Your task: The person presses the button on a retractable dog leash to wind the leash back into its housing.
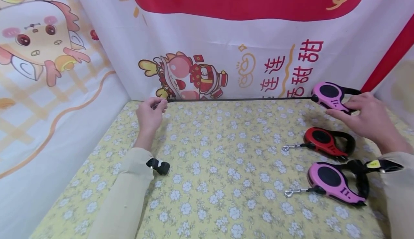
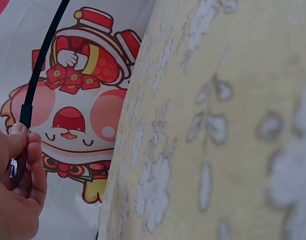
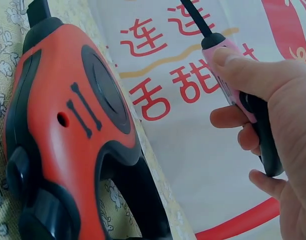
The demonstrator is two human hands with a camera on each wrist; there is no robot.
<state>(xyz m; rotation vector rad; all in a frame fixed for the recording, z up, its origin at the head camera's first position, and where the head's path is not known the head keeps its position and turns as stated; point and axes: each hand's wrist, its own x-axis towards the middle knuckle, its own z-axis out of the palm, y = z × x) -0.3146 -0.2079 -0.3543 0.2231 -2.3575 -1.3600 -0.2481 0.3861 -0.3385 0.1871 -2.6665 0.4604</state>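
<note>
At the far right of the table, my right hand grips a pink retractable dog leash with a black centre disc and black handle. From its nose a black strap runs taut across the table's back edge to my left hand. In the left wrist view, the left fingers curl round the leash's metal clip, mostly hidden in the palm, with the strap rising from the thumb and fingertips. The right wrist view shows the held pink leash edge-on, thumb on its casing.
Below the right hand lie a red retractable leash and a second pink one, silver clips pointing left. The flower-patterned tablecloth meets a white printed curtain at the back; another printed cloth hangs at left.
</note>
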